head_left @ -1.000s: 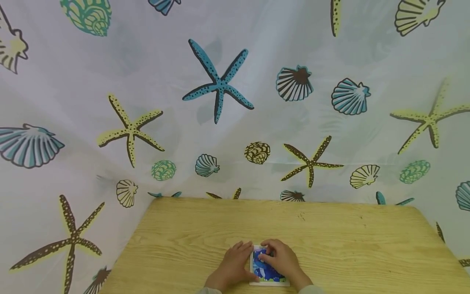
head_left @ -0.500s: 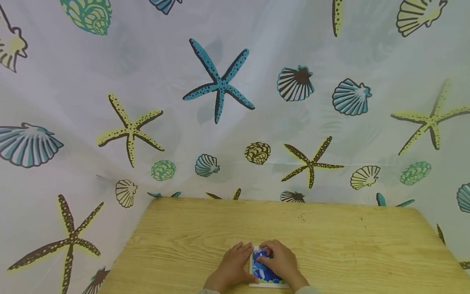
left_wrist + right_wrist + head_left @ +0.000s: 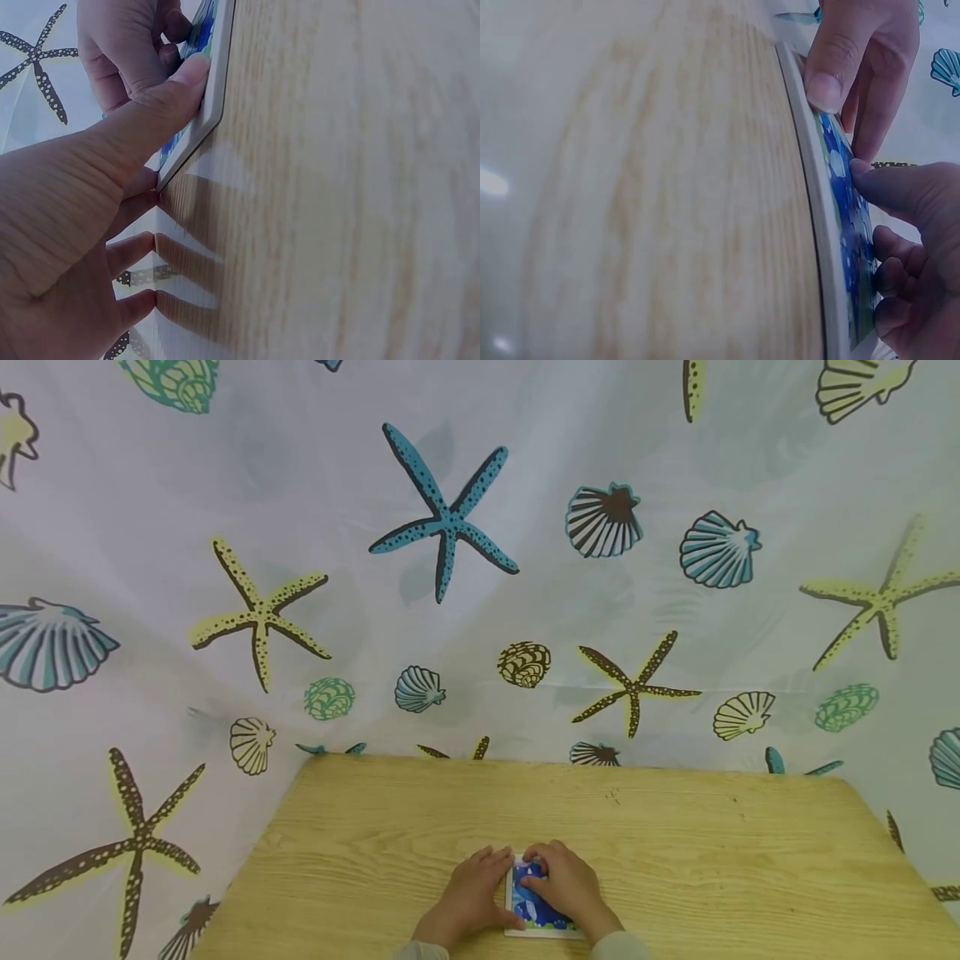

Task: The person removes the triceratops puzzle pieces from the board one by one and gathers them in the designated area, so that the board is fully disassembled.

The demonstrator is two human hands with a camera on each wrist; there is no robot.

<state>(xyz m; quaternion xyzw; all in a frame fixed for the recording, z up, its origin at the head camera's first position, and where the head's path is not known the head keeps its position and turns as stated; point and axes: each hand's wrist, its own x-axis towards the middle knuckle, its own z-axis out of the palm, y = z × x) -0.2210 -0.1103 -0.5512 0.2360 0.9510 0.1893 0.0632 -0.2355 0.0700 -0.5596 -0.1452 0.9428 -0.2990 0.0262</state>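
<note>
Head view: one small framed picture board (image 3: 547, 933), white-rimmed, lying flat on the bench (image 3: 712, 860), well apart from its far edge and roughly midway between its left and right edges. Board's face: blue picture (image 3: 542, 912), green along the near side; partly covered by the hands.

Left hand (image 3: 476, 893): beside the board's left edge; fingers extended and slightly parted, thumb spread wide. Left wrist view shows the thumb (image 3: 191, 73) resting on the board at its near left corner, over rim and picture, with fingertips down at the bench surface. Not wrapped round anything.

Right hand (image 3: 566, 885): over the board's right part; fingers bent, thumb (image 3: 864, 168) touching the picture, with a gap between thumb and bent fingers. Whether a loose piece is pinched there cannot be told.

Sleeves, two: pale cuffs, left (image 3: 422, 952) and right (image 3: 621, 946).

Backdrop: one white printed cloth (image 3: 480, 643) behind the bench's far edge and along its sides, with starfish and seashell motifs in blue, yellow, brown and green.
</note>
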